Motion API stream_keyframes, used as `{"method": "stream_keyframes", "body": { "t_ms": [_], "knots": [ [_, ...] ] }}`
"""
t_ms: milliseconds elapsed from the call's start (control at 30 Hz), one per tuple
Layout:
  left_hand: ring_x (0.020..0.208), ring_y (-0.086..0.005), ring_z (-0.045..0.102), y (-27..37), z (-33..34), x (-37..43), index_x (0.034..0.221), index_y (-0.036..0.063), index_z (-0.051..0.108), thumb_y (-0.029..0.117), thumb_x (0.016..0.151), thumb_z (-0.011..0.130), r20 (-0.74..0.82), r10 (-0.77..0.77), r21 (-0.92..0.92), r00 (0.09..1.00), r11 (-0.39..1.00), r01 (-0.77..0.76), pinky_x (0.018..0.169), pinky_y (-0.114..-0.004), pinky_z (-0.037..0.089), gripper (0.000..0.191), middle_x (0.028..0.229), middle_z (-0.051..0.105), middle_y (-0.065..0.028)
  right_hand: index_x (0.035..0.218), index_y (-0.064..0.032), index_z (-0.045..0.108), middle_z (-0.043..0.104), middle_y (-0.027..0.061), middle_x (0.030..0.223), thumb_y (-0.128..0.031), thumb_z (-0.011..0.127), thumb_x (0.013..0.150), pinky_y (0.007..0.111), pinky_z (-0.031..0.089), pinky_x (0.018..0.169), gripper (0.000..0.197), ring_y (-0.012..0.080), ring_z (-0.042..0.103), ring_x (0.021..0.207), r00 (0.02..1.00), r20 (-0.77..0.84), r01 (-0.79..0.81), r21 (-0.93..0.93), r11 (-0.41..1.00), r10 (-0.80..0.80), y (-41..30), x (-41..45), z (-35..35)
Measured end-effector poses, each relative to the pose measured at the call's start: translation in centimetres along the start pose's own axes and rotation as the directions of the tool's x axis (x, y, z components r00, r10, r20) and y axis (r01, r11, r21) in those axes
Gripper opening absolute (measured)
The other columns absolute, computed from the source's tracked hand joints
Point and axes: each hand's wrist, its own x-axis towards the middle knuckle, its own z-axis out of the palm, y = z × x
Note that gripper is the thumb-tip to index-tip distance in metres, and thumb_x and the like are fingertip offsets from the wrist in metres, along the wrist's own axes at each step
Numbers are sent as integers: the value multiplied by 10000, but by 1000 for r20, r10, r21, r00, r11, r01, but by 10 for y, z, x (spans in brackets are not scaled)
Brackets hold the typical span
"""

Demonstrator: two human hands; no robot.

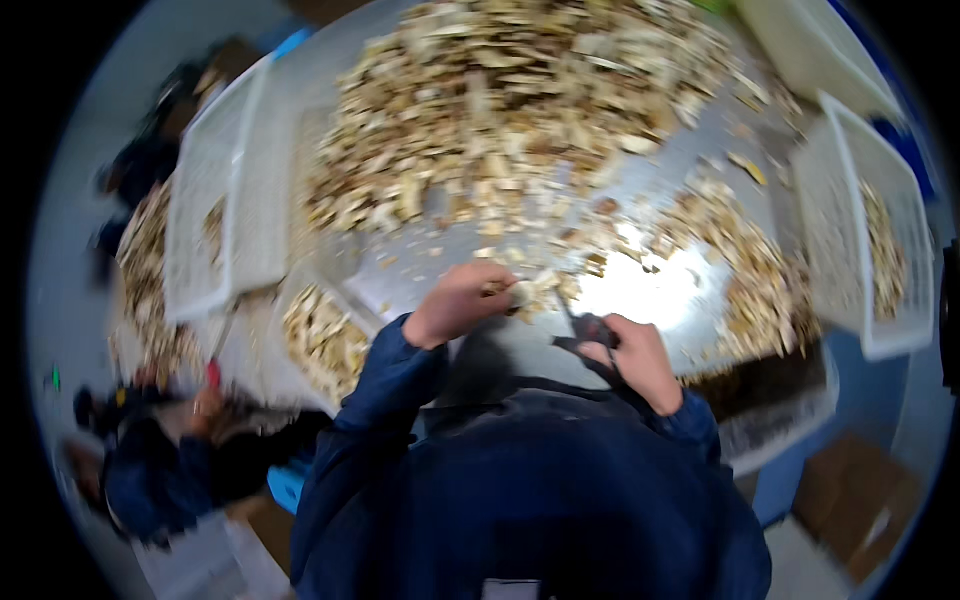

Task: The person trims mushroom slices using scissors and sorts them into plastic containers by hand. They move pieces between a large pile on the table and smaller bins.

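Observation:
My left hand (pixel 469 300) pinches a pale slice (pixel 519 294), which looks like dried mushroom, just above the metal tabletop (pixel 397 277). In my right hand (pixel 637 360) is a tool with a dark handle (pixel 596 330), apparently a knife. Its thin blade (pixel 564 304) points away from me, beside small scraps, and blur hides its exact shape. A large heap of similar pale and brown slices (pixel 487 112) covers the far part of the table. To the right of my right hand lies a smaller pile of slices (pixel 757 292).
White plastic baskets stand on the left (pixel 232 187) and the right (pixel 855 225). Near my left elbow is a tub of slices (pixel 322 337). A co-worker (pixel 161 465) sits at lower left, by a red-handled tool (pixel 214 373). A cardboard box (pixel 855 495) rests at lower right.

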Motion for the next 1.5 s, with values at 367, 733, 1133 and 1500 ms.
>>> {"method": "stream_keyframes", "body": {
  "t_ms": [367, 733, 1133, 1500],
  "knots": [
    [742, -127, 567, -71, -77, -189, 997, -33, 614, 110, 806, 574, -692, -540, -323, 479, 825, 463, 694, -263, 454, 242, 822, 615, -59, 899, 3, 587, 510, 11, 558, -143, 692, 787, 241, 339, 474, 212, 56, 431, 512, 976, 90, -215, 231, 949, 200, 10, 12, 13],
    [931, -211, 605, -85, -96, -192, 1106, -5, 611, 179, 865, 585, -867, -410, -236, 282, 838, 493, 828, -308, 456, 304, 1014, 636, -147, 920, 3, 593, 496, 5, 524, -152, 668, 818, 240, 326, 456, 200, 55, 428, 484, 978, 6, -205, 231, 951, 209, 10, 7, 3],
    [789, -269, 644, 12, 39, 74, 1037, -12, 639, 105, 838, 571, -154, 81, -16, 985, 996, -85, 722, -314, 494, 241, 890, 663, -170, 899, -3, 596, 549, -7, 624, -173, 643, 867, 204, 381, 480, 179, 54, 493, 515, 873, -272, -158, 627, 763, 404, 34, -32, -10],
    [878, -321, 514, 4, 78, 130, 843, 58, 549, 80, 705, 672, 79, 330, 476, 940, 816, -327, 754, -392, 429, 186, 863, 527, -113, 885, 1, 601, 545, -16, 608, -178, 651, 861, 202, 378, 474, 187, 44, 489, 504, 862, -291, -125, 673, 729, 416, 49, -42, -14]
  ]
}}
